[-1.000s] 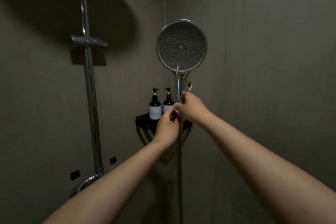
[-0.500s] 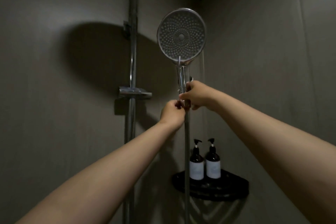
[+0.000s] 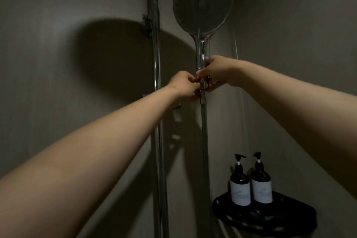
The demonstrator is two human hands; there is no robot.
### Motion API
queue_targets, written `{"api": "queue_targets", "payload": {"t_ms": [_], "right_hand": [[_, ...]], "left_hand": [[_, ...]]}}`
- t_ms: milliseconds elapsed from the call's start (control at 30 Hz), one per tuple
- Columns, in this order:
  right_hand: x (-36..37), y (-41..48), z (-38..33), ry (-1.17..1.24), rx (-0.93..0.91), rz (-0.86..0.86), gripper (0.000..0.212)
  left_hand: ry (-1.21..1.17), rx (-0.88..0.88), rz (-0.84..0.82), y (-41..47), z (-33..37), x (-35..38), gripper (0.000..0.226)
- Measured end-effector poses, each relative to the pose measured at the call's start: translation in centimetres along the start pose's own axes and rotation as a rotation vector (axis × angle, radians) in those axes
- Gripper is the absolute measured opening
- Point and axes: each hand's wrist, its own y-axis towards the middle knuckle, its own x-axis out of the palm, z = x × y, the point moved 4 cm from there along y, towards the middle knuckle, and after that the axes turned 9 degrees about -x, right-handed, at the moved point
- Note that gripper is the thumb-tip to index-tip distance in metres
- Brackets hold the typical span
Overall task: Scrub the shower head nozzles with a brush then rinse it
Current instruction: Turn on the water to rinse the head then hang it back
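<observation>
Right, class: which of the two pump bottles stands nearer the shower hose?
The left-hand bottle; it stands next to the hose, with the other bottle beyond it.

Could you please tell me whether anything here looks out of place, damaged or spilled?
Nothing stands out. The shower head is upright, with the right hand gripping its handle; the pump bottles stand upright on the corner shelf.

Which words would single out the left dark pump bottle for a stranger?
Find the black corner shelf at the lower right. Two dark pump bottles with pale labels stand on it; the left bottle stands nearer the silver shower hose than its twin.
</observation>
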Motion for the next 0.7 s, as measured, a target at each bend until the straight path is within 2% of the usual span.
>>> {"api": "queue_targets", "payload": {"t_ms": [233,500,700], "right_hand": [[-1.3,3.5,-0.9,0.019,-0.086,-0.006,0.016],[-1.2,8.1,-0.9,0.157,-0.222,-0.062,0.017],[-1.4,10.0,-1.5,0.245,-0.285,-0.095,0.024]], "left_hand": [[0.096,0.029,0.107,2.7,1.6,-2.3,0.031],[0.254,0.018,0.264,5.1,2.5,-3.7,0.029],[0.334,0.035,0.376,5.8,3.6,-5.2,0.016]]}}
